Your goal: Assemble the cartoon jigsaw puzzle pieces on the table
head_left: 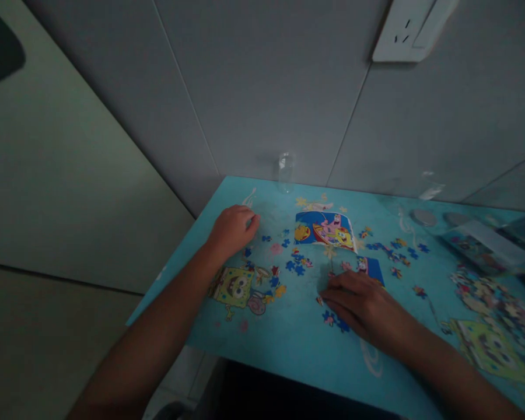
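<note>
Several puzzle pieces [296, 266] lie on the blue table [284, 335] between our loosely curled left hand [235, 231] and our right hand [362, 304], bent fingertips at one small piece [319, 300], whether either grips we cannot tell; likely sorting, next needing a careful pinch.

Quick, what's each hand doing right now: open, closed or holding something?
Left hand: loosely curled; whether it holds anything can't be told.
Right hand: bent, right at a small puzzle piece; whether it grips that can't be told.

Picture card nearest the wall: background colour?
Blue; the picture card shows best in the head view.
</note>
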{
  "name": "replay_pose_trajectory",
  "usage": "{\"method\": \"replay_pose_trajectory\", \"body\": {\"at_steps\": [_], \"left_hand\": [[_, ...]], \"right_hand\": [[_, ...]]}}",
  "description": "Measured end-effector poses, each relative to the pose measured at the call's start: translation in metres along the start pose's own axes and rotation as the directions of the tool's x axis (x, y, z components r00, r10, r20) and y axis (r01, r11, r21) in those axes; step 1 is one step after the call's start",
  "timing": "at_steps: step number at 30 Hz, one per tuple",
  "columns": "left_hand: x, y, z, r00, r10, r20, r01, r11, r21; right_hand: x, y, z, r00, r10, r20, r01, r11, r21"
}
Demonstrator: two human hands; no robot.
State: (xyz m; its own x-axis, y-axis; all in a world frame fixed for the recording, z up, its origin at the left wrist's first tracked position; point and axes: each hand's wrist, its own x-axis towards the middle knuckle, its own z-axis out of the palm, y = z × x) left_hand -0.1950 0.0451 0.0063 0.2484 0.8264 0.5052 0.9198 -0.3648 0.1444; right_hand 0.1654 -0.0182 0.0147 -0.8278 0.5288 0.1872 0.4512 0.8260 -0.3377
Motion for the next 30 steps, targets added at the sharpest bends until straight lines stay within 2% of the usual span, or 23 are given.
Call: {"method": "replay_pose_trajectory", "body": {"at_steps": [5,11,15,21,30], "left_hand": [[-0.001,0.002,-0.009,0.988,0.104,0.113,-0.101,0.994,-0.03],[-0.001,-0.006,-0.015,0.975,0.14,0.174,-0.133,0.99,-0.051],[-0.003,0.007,-0.013,0.939,0.248,0.238,-0.223,0.967,-0.126],[-0.008,0.033,-0.001,0.94,0.263,0.218,-0.234,0.961,-0.148],[-0.011,0.044,0.003,0.939,0.297,0.174,-0.256,0.941,-0.223]], "right_hand": [[-0.001,0.003,0.002,1.0,0.005,0.016,-0.005,1.0,-0.002],[-0.001,0.001,0.001,1.0,-0.01,0.002,0.01,1.0,-0.008],[0.0,-0.001,-0.003,1.0,-0.001,-0.011,0.001,1.0,-0.009],[0.001,-0.004,-0.007,1.0,0.011,-0.014,-0.011,1.0,-0.015],[0.003,-0.011,-0.009,1.0,0.012,0.023,-0.012,1.0,-0.001]]}}
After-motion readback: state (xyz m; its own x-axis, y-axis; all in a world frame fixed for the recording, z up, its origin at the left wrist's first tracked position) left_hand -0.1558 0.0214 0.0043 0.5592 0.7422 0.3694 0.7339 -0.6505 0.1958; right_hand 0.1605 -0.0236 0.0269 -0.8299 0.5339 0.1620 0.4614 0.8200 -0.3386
